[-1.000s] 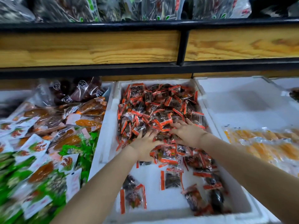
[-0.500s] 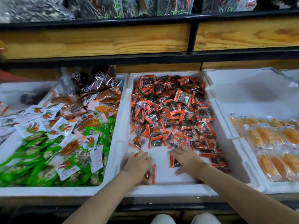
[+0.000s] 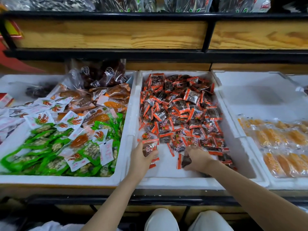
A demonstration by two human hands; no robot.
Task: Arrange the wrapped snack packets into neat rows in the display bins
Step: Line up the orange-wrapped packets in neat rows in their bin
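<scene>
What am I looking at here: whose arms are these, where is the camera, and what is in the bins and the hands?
No machine here: these are a person's two bare hands, filmed by one wide camera worn on the head, looking down. The white middle bin holds a loose pile of red-edged packets. The left hand holds the left packet; the right hand pinches the right packet, both near the bin's front. Left of it lie green and white packets; right of it, yellow packets.
</scene>
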